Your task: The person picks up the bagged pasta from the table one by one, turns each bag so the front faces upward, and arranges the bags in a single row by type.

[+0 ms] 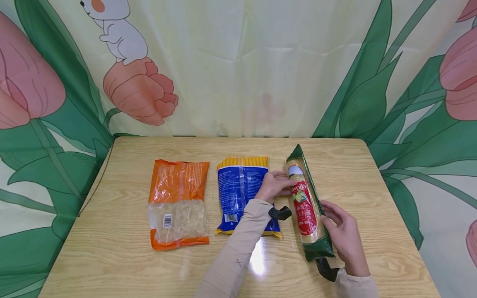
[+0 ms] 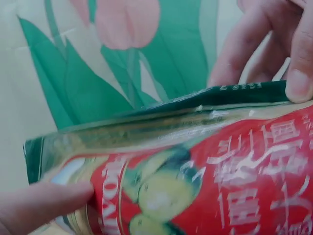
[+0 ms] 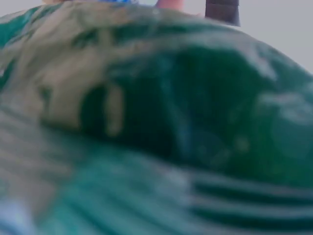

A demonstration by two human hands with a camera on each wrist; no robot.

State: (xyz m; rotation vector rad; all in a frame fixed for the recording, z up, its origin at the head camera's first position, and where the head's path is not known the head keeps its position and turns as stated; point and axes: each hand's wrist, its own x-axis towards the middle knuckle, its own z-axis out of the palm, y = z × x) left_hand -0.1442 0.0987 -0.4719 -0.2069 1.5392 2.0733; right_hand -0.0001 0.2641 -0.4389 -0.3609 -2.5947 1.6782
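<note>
A long spaghetti packet (image 1: 306, 203), green at both ends with a red label, is between the two hands on the right half of the table. My left hand (image 1: 275, 186) grips its left side near the upper part, one digit lying across the label; the other fingers are partly hidden. Along the lower right edge, my right hand (image 1: 340, 231) holds the packet. In the left wrist view, the right thumb (image 2: 299, 85) presses the green seam. The packet's green end (image 3: 195, 107) fills the right wrist view, blurred.
Left of the spaghetti packet lies a blue and yellow bag (image 1: 231, 190), partly under the left forearm. Farther left is an orange bag (image 1: 179, 182) with a transparent lower part and a barcode. A flower-printed curtain (image 1: 238, 82) hangs behind the wooden table (image 1: 112, 248).
</note>
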